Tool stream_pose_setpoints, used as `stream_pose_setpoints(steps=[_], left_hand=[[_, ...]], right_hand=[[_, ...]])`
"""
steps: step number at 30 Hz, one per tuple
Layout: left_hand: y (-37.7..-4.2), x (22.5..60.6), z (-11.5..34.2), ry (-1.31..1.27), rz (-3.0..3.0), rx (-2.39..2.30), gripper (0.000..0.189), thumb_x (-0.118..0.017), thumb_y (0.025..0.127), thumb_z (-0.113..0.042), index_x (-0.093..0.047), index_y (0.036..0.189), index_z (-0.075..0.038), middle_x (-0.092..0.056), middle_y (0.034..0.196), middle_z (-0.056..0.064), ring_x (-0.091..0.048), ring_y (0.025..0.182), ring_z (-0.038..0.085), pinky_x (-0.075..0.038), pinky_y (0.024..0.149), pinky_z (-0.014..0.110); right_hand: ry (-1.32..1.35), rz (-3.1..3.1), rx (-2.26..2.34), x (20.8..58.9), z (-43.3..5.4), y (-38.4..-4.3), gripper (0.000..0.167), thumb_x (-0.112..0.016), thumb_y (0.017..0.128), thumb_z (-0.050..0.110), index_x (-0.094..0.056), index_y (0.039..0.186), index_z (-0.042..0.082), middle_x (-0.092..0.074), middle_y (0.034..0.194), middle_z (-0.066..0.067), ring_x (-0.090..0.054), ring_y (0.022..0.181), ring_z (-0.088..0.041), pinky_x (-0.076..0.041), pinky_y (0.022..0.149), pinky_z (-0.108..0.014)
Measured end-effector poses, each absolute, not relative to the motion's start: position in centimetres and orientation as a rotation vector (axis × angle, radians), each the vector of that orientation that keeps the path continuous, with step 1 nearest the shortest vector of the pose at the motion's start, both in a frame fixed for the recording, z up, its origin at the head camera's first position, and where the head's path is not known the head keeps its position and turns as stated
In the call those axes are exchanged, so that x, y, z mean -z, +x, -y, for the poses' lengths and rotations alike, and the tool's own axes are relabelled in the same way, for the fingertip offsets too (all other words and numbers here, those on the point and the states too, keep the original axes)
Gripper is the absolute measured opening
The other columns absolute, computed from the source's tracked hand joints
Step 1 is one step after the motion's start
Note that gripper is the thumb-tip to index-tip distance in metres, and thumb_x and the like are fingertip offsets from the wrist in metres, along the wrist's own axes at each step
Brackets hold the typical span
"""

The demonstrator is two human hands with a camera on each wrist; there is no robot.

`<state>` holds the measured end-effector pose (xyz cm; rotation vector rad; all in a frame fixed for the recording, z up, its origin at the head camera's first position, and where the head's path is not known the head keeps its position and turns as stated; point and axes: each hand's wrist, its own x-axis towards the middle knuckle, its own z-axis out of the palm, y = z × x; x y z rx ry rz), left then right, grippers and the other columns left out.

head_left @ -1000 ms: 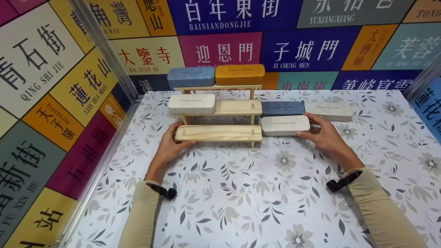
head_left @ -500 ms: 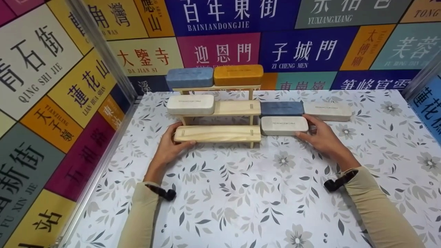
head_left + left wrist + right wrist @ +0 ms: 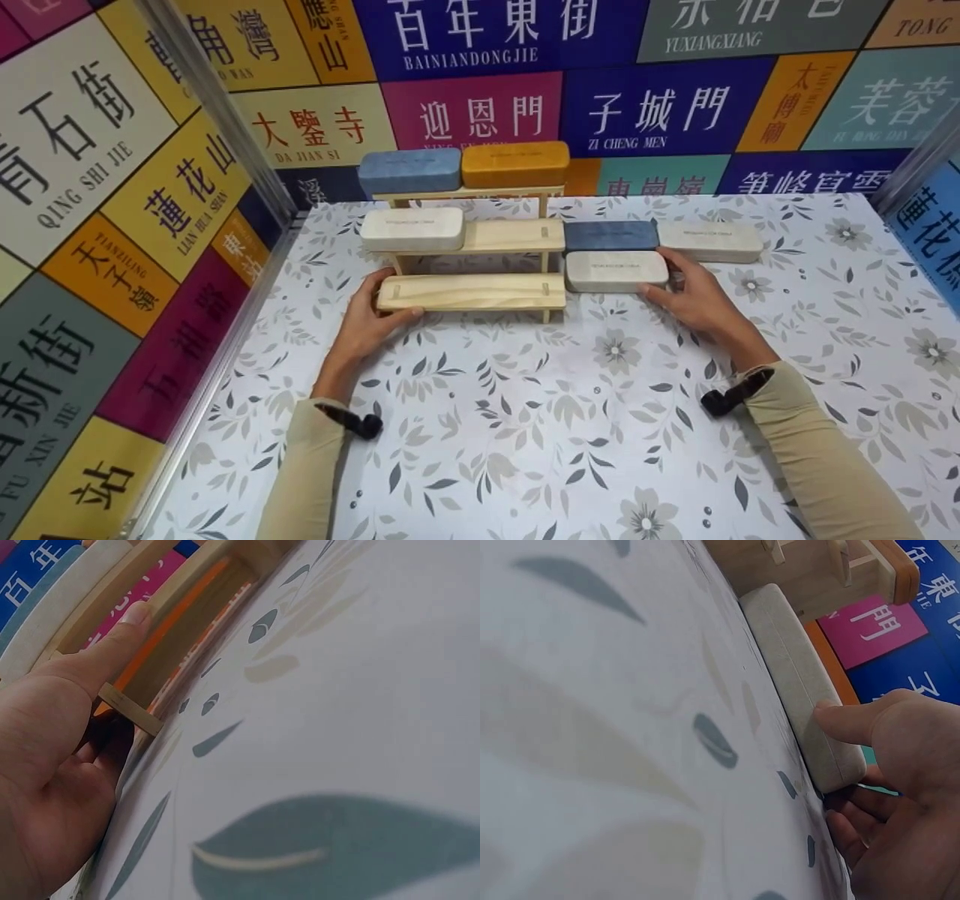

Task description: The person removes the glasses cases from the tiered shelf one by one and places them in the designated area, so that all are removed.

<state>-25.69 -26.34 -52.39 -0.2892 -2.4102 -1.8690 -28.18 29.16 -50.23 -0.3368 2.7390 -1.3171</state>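
My left hand (image 3: 367, 319) grips the left end of the lowest step of a three-tier wooden display rack (image 3: 480, 291). Its thumb (image 3: 124, 641) lies along the front edge, and the other fingers go behind the end. With my right hand (image 3: 697, 292) I hold the right end of a white glasses case (image 3: 616, 271), thumb in front and fingers at the back. That case lies on the table, its left end close beside the lowest step. In the right wrist view, a seam runs along the side of the white case (image 3: 791, 667).
A blue case (image 3: 409, 169) and an orange case (image 3: 515, 164) sit on the top tier. Another white case (image 3: 412, 229) covers the middle tier's left half. Behind the held case lie a blue case (image 3: 611, 235) and a white case (image 3: 709, 241). A lettered wall (image 3: 480, 45) stands behind.
Both hands keep the same holds, and the rack and cases stay in the same places relative to each other. Only the whole head view has shifted slightly.
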Motion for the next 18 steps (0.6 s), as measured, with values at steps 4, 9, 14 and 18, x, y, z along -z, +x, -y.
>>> stream_pose_setpoints(steps=[4,9,14,18], left_hand=[[-25.7,52.4,26.4,-0.29,2.425,1.847,0.089,-0.094,0.087,-0.017,-0.044,0.161,-0.008,-0.058,0.149,0.013,-0.061,0.131,0.026,-0.052,0.104,0.022],[-25.7,52.4,26.4,-0.281,2.44,1.838,0.089,-0.094,0.088,-0.02,-0.044,0.161,-0.01,-0.057,0.15,0.013,-0.061,0.132,0.027,-0.051,0.105,0.023],[-25.7,52.3,26.4,-0.261,2.457,1.819,0.089,-0.094,0.088,-0.022,-0.044,0.161,-0.01,-0.057,0.151,0.012,-0.06,0.133,0.026,-0.05,0.106,0.024],[-25.6,52.3,26.5,-0.251,2.457,1.821,0.091,-0.094,0.087,-0.02,-0.044,0.162,-0.009,-0.056,0.152,0.013,-0.06,0.134,0.027,-0.049,0.107,0.025]], right_hand=[[-0.324,-2.733,1.308,50.0,-29.1,-28.0,0.09,-0.071,0.106,0.039,-0.021,0.173,0.007,-0.037,0.169,-0.029,-0.04,0.153,-0.05,-0.037,0.119,-0.068],[-0.298,-2.738,1.364,49.6,-28.8,-27.9,0.09,-0.075,0.105,0.037,-0.024,0.172,0.006,-0.04,0.167,-0.028,-0.043,0.151,-0.048,-0.039,0.12,-0.064],[-0.312,-2.796,1.43,48.7,-28.2,-27.7,0.084,-0.075,0.104,0.038,-0.033,0.169,0.006,-0.042,0.167,-0.026,-0.039,0.153,-0.049,-0.035,0.124,-0.067],[-0.329,-2.804,1.461,47.9,-27.5,-27.5,0.079,-0.073,0.105,0.041,-0.037,0.168,0.01,-0.042,0.168,-0.022,-0.04,0.153,-0.049,-0.036,0.122,-0.068]])
